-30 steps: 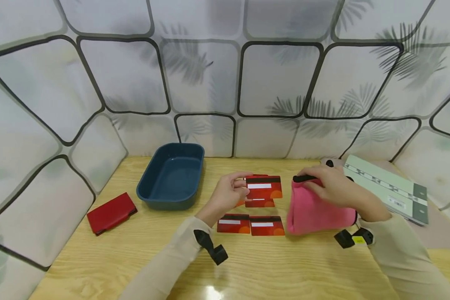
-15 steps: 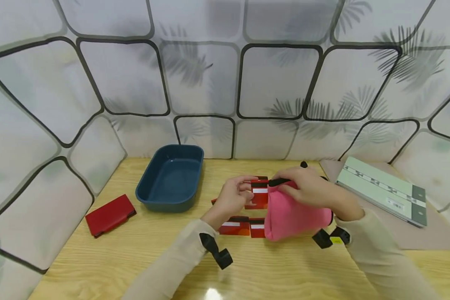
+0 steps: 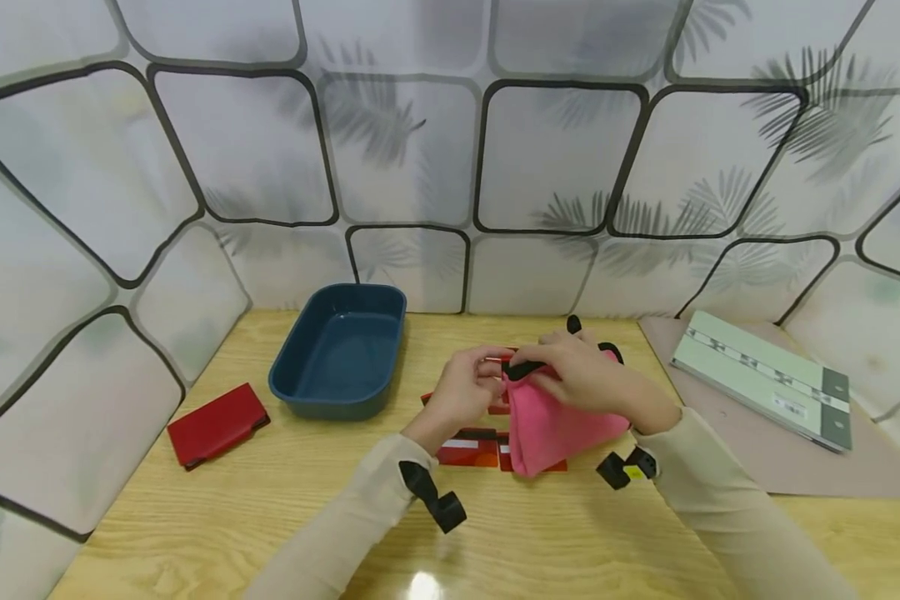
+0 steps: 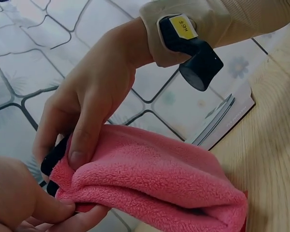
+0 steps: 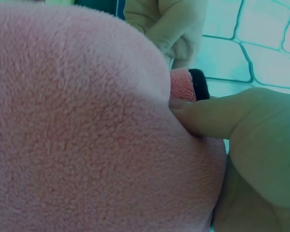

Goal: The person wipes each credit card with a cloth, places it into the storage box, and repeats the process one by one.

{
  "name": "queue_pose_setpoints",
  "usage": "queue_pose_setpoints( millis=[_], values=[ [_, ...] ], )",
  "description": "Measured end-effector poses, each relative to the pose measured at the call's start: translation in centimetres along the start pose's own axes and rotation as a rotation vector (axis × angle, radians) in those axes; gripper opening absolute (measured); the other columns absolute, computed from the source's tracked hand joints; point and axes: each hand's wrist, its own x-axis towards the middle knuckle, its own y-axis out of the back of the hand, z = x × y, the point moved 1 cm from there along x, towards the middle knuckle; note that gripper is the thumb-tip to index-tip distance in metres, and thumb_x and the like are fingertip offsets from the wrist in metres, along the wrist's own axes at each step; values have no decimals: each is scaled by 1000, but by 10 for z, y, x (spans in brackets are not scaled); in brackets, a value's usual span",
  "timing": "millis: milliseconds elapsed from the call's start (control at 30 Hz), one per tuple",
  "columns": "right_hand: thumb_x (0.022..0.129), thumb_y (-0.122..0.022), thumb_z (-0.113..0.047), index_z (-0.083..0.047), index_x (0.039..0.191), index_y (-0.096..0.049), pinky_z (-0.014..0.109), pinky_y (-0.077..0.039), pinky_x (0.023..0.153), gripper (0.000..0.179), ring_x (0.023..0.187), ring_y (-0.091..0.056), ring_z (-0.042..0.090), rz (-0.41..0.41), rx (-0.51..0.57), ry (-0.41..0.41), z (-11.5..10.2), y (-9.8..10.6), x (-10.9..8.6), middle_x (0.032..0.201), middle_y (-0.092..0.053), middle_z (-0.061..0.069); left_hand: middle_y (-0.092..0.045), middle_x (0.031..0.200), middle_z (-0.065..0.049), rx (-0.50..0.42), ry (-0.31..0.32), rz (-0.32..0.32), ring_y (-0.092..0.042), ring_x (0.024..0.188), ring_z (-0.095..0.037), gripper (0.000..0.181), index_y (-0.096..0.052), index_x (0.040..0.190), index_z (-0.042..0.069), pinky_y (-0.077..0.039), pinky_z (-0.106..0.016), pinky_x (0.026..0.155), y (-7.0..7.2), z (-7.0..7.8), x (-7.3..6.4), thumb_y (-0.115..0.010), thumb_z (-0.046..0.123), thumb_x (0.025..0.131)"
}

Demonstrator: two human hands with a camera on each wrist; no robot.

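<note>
My right hand (image 3: 585, 375) grips a pink fleecy cloth (image 3: 551, 429) by its black-trimmed edge, thumb pressed into the pile. The cloth hangs down over part of the table. My left hand (image 3: 461, 387) pinches a red card (image 4: 85, 208), mostly covered by the cloth and fingers; only a sliver shows in the left wrist view. Both hands meet at the cloth's black edge. Below them several red cards (image 3: 468, 452) with black stripes and white strips lie on the wooden table (image 3: 525, 533), partly behind the cloth and left hand.
A deep blue tray (image 3: 337, 410) stands at the back left. Farther left lies a red wallet-like case (image 3: 217, 425). On the right, a pale green notebook (image 3: 765, 379) rests on a beige mat (image 3: 727, 433). A patterned curtain (image 3: 412, 158) encloses the table.
My right hand has carried the pink cloth leftward to the left hand, covering most of the card held there. The left hand has stayed nearly in place.
</note>
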Motion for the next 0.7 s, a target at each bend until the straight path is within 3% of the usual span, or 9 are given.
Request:
queue_pose_setpoints(
  millis=[100, 233, 333, 500, 567, 700],
  values=[
    [88, -66, -8, -17, 105, -68, 36, -36, 71, 19, 82, -55, 19, 21, 15, 18, 3, 2, -1, 81, -58, -2, -53, 70, -2, 3, -7, 14, -46, 58, -9, 49, -60, 126, 3, -51, -28, 61, 1, 3, 0, -49, -19, 84],
    [88, -67, -8, -17, 104, -68, 35, -38, 70, 19, 83, -55, 19, 40, 25, 19, 10, 5, -3, 83, -60, -2, -37, 63, 1, -40, -1, 32, -33, 52, -9, 48, -61, 125, 2, -57, -33, 64, 3, 6, -1, -49, -20, 83],
    [88, -67, -8, -15, 105, -69, 39, -39, 72, 19, 87, -57, 23, 49, 17, -3, 15, 9, -4, 88, -64, 1, -37, 63, 0, -63, -2, 46, -34, 50, -10, 48, -60, 125, 0, -60, -42, 69, 7, 8, -3, -47, -21, 84],
    [88, -65, -8, -12, 111, -68, 50, -35, 73, 23, 93, -63, 28, 37, 0, -99, 24, 18, -8, 101, -69, 7, -39, 64, -2, -48, -25, 77, -35, 50, -11, 48, -59, 126, -1, -59, -45, 71, 15, 8, -7, -47, -22, 84],
    [88, -65, -8, -12, 112, -67, 52, -34, 72, 24, 93, -64, 29, 21, 2, -118, 29, 22, -11, 102, -70, 7, -41, 66, -2, -47, -34, 83, -35, 50, -11, 48, -58, 126, -2, -59, -43, 70, 16, 6, -7, -47, -23, 84],
    [88, -64, -6, -8, 109, -67, 51, -43, 78, 22, 88, -64, 25, 5, 7, -108, 42, 25, -20, 99, -70, 7, -44, 69, -3, -9, -42, 79, -39, 51, -11, 47, -58, 126, -3, -59, -36, 66, 16, 3, -7, -47, -23, 84]
  ],
)
